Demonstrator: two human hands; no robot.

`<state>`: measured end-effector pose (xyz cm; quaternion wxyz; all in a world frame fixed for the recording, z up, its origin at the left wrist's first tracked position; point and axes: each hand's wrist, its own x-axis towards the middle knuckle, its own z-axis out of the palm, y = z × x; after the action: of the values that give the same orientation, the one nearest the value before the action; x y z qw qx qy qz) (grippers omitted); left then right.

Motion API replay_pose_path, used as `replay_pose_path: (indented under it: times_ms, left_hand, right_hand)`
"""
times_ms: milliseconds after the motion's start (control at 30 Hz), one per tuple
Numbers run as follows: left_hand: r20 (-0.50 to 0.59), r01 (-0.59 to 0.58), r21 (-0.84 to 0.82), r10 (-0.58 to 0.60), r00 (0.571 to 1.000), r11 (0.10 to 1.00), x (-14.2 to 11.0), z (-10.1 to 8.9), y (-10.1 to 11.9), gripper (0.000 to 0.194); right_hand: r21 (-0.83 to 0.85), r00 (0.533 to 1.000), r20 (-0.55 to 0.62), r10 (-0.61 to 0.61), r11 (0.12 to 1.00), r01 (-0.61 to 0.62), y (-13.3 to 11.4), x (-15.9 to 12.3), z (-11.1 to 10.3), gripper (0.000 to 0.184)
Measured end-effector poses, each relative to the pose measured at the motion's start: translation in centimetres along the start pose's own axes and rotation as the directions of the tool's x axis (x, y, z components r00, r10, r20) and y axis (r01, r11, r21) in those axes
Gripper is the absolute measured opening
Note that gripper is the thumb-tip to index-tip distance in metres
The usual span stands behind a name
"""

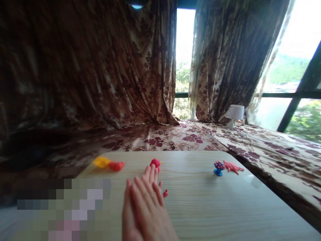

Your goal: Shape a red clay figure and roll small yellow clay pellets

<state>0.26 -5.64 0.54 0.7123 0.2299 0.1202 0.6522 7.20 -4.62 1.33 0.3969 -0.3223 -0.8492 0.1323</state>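
My left hand (128,212) and my right hand (155,216) are pressed palm to palm above the near part of the table, fingers stretched forward. The right hand lies over the left and hides most of it. Whatever is between the palms, if anything, cannot be seen. Just beyond the fingertips sits a round pinkish-red lump (155,163) with a small yellow bit at its side. Right beside the fingers shows a small red forked piece (165,193), partly hidden. These pieces look like modelling clay.
The pale wood-grain table (213,207) holds a yellow piece (101,162) touching a red-orange piece (116,166) at left. At right stands a blue stemmed figure (218,168) with pink dots, beside a pink branching piece (233,167). Behind are a white lamp (235,112) and floral curtains (140,67).
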Motion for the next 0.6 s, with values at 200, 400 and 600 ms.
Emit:
replay_pose_path:
  times_ms: [200,400,600]
  left_hand:
    - [-0.101,0.089,-0.001,-0.089,0.991,0.996,-0.4,0.0,-1.4,0.052]
    - [-0.081,0.081,-0.006,-0.081,0.993,0.997,-0.6,0.2,-1.1,0.058]
    - [-0.016,0.055,0.05,-0.054,0.998,0.997,-0.5,0.2,-0.9,0.052]
  right_hand:
    - [-0.023,0.997,-0.026,0.074,0.997,-0.075,0.3,-0.1,-0.2,0.054]
    - [-0.053,0.996,-0.015,0.093,0.994,-0.094,0.4,-0.4,-0.3,0.051]
    - [-0.041,0.997,0.061,-0.054,0.998,0.057,0.4,-0.9,0.3,0.06]
